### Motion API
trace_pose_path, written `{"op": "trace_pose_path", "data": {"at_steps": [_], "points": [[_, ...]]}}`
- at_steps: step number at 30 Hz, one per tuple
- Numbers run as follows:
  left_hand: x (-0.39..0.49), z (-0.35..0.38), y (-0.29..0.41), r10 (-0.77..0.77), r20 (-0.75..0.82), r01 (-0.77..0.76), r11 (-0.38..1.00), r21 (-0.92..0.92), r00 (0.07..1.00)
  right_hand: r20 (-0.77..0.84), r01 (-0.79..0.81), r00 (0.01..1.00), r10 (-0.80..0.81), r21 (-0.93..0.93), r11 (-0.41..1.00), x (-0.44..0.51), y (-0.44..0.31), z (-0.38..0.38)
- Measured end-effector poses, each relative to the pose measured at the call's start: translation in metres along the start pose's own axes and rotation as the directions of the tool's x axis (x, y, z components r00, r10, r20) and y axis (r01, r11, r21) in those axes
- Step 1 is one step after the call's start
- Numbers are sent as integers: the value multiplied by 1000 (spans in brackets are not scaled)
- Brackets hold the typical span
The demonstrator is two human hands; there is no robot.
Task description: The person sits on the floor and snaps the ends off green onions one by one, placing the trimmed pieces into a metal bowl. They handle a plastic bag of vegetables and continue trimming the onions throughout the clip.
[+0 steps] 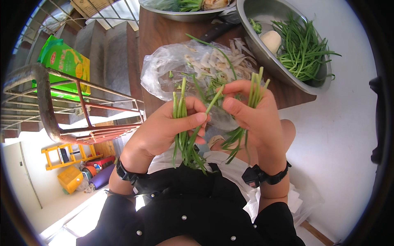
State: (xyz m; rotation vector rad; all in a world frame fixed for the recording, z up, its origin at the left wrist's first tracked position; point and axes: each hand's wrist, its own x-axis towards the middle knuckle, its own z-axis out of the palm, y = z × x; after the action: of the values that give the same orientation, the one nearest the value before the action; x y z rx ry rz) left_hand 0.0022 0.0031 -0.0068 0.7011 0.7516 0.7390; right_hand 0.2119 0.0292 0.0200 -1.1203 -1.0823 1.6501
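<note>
My left hand [172, 126] holds a bunch of green leafy stalks [182, 110], pale ends up, and pinches a single stalk [214, 100] between thumb and finger. The thumb and forefinger of my right hand [255, 110] are at that stalk's upper end; a second small bunch [256, 89] is held in the same hand, its leaves hanging below. Beyond both hands, a clear plastic bag [157, 69] lies on the wooden table [166, 30] with peelings and green scraps [215, 61] on it. One long green leaf curves over the scraps.
A metal basin [286, 69] at the right holds green stalks, a peeled pale vegetable [271, 42] and a broccoli piece [255, 26]. Another metal basin [190, 13] with vegetables and a black-handled knife [217, 30] are at the back. Stair railing [83, 101] and a green bag [66, 66] are left.
</note>
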Motion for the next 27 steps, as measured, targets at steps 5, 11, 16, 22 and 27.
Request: {"op": "trace_pose_path", "data": {"at_steps": [5,11,16,22,27], "points": [[1,4,1,-20,38,20,1000,13,999,-8,-10,1000,9,-55,998,3,8,1],[-2,-7,3,-100,161,116,989,-96,982,-71,33,997,-34,-15,999,6,6,-4],[-3,-10,0,-118,137,134,985,-111,984,-110,83,991,-74,80,993,12,13,-13],[-2,-9,1,-102,98,112,988,-107,990,-107,30,994,-33,-26,999,12,26,-1],[2,-7,-1,-81,85,86,994,-67,993,-109,60,992,-67,-69,996,9,24,8]]}}
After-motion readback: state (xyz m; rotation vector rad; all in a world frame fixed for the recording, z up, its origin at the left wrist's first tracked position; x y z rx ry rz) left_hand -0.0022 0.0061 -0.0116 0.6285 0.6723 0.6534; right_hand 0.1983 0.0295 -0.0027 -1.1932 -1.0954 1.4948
